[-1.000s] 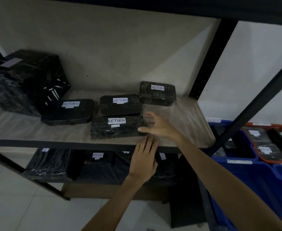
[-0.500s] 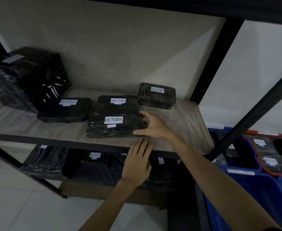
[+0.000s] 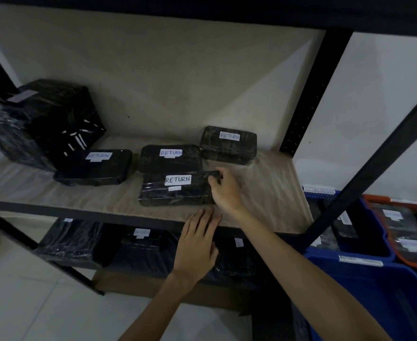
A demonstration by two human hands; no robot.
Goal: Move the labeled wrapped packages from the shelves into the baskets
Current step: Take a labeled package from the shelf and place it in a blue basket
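Observation:
Several black wrapped packages with white RETURN labels lie on the middle shelf [image 3: 271, 193]. My right hand [image 3: 225, 189] grips the right end of the front package [image 3: 175, 189], fingers curled over its top edge. My left hand [image 3: 197, 244] rests flat with straight fingers on the shelf's front edge, just below that package. Behind it lie a second package [image 3: 169, 158], a third package [image 3: 228, 145] at the back right and a fourth package [image 3: 94, 167] to the left.
A large black wrapped box [image 3: 37, 124] stands at the shelf's left. More wrapped packages [image 3: 138, 249] fill the lower shelf. A blue basket [image 3: 364, 267] and an orange basket [image 3: 399, 201] holding labeled packages stand at the right, behind a black shelf post [image 3: 364, 173].
My right hand reached forward and closed on the right end of the front package. My left hand moved up to the shelf's front edge. The front package shifted slightly right.

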